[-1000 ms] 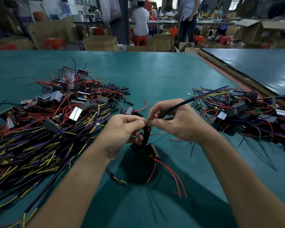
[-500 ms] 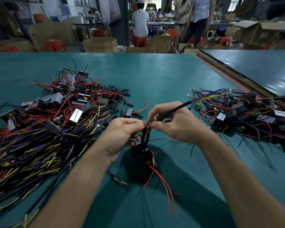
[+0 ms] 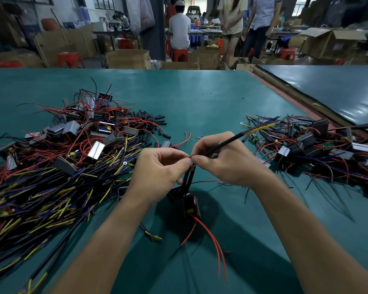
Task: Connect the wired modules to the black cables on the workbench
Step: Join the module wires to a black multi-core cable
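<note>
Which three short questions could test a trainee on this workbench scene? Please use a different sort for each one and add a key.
1. True or false: the right hand pinches a black cable that points toward the right pile.
2. Choose one: the loose wires trailing from the module below the hands are A green, B red, C white.
3. Fill in: the left hand meets the right hand at the ____.
Key: 1 true; 2 B; 3 fingertips.
</note>
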Demonstrator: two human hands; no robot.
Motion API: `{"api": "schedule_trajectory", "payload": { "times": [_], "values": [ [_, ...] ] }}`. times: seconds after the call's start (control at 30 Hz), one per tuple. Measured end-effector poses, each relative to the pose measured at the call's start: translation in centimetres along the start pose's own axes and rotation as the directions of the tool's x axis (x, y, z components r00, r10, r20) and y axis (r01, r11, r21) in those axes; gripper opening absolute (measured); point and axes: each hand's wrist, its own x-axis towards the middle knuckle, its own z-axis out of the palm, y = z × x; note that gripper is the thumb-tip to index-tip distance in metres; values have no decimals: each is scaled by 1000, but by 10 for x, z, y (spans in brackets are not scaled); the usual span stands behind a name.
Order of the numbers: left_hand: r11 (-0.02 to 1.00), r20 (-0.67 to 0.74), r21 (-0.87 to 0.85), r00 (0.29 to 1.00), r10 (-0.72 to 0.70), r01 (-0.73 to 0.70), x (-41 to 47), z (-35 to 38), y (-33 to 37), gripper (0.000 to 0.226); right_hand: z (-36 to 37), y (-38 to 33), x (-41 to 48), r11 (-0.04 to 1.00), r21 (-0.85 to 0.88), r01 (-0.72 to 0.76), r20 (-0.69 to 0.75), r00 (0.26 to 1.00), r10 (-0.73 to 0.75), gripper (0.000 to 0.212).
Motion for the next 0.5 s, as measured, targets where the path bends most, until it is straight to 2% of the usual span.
{"api": "schedule_trajectory", "payload": {
  "times": [0.2, 0.3, 0.5],
  "values": [
    [999, 38, 30, 999, -39, 38, 2, -3, -5, 24, 1, -2, 0, 999, -10, 43, 56, 998, -42, 23],
    [996, 64, 36, 995, -81, 78, 4, -3, -9, 19, -1, -2, -1, 999, 13, 45, 74, 996, -46, 21],
    [982, 158, -59, 973, -170, 181, 5, -7, -7, 14, -8, -2, -3, 996, 92, -9, 113, 994, -2, 15]
  ]
}}
